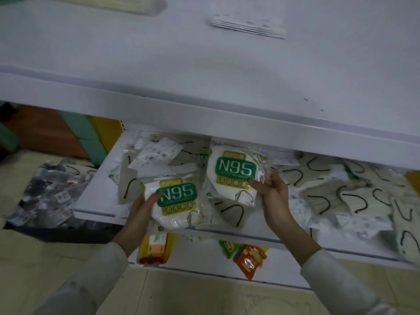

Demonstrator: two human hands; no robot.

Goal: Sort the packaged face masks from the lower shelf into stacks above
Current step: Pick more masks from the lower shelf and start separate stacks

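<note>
Each of my hands grips a clear-wrapped white mask with a green N95 label, over the lower shelf (95, 201). My left hand (142, 210) holds the left N95 pack (179, 201) by its left edge, low near the shelf front. My right hand (271, 194) holds the right N95 pack (234, 176) by its right edge, a little higher. Beneath them lie several loose packs: beige masks with black ear loops (336, 189) and white patterned ones (156, 153). On the upper shelf (204, 64), a stack of white packs (250, 21) sits far back and another stack (118, 4) at top left.
A dark bin of wrapped packs (47, 196) stands on the floor at the left. Snack packets, red (248, 260) and yellow-orange (153, 248), lie on the bottom shelf. The upper shelf's front lip (227, 119) overhangs the back of the lower shelf.
</note>
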